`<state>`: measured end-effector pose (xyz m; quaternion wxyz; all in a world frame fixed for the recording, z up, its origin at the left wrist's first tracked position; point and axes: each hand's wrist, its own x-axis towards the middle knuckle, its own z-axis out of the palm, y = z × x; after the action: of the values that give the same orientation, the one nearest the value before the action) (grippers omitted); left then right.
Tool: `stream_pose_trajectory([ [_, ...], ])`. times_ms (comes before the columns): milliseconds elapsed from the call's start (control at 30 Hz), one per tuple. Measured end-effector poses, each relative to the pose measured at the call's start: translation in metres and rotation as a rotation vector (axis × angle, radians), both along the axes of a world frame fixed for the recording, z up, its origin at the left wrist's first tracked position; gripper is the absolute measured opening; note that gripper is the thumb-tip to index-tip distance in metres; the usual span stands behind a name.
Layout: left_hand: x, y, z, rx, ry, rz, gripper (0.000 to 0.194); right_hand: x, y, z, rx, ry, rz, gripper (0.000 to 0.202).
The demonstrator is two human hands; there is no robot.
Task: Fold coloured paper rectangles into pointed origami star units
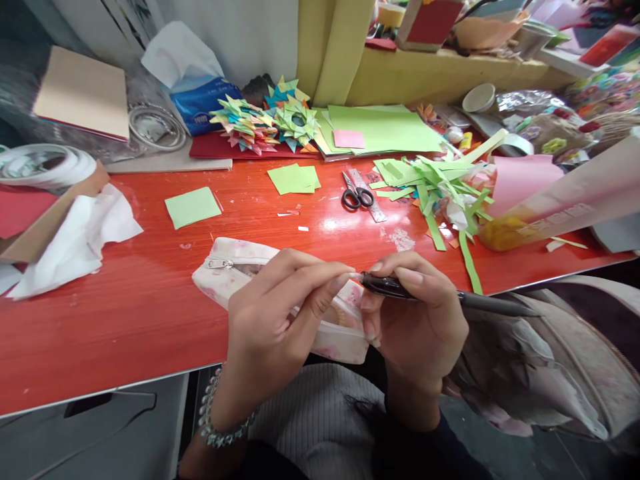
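Note:
My right hand [415, 320] grips a black pen [387, 285] whose long grey-black end points off to the right. With thumb and forefinger closed, my left hand [285, 313] pinches the small pale end of that pen. Just what this pale piece is, I cannot make out. Beneath both hands lies a white pencil case [250, 257] with pink blotches, its zipper undone along part of the top. The zipper pull shows at the left, and my hands cover much of the case's middle.
Black-handled scissors [358, 195] rest by a ruler on the red table [125, 320]. Green paper strips [433, 187] are heaped at the right, near a tall translucent bag [565, 200]. Green paper squares [193, 207] and folded paper stars [247, 125] lie further back.

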<state>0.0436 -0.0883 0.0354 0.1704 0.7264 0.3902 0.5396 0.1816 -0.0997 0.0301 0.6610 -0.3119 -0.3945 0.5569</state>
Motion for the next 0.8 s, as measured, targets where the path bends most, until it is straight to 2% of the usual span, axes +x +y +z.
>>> stream_pose_trajectory([
  [233, -0.002, 0.0, 0.0, 0.023, 0.045, -0.016, 0.014, 0.0, 0.002, 0.0, -0.016, -0.027, 0.026, 0.022],
  [467, -0.006, 0.004, -0.001, -0.068, -0.008, -0.171, 0.022, 0.002, 0.004, 0.001, -0.032, 0.048, 0.136, 0.021],
  [633, -0.011, 0.002, -0.004, -0.162, -0.03, -0.122, 0.033, 0.003, 0.007, 0.001, -0.05, 0.084, 0.137, 0.022],
  [800, -0.009, -0.001, -0.007, -0.303, -0.201, -0.172, 0.018, 0.003, 0.006, 0.0, -0.043, 0.047, 0.121, 0.021],
])
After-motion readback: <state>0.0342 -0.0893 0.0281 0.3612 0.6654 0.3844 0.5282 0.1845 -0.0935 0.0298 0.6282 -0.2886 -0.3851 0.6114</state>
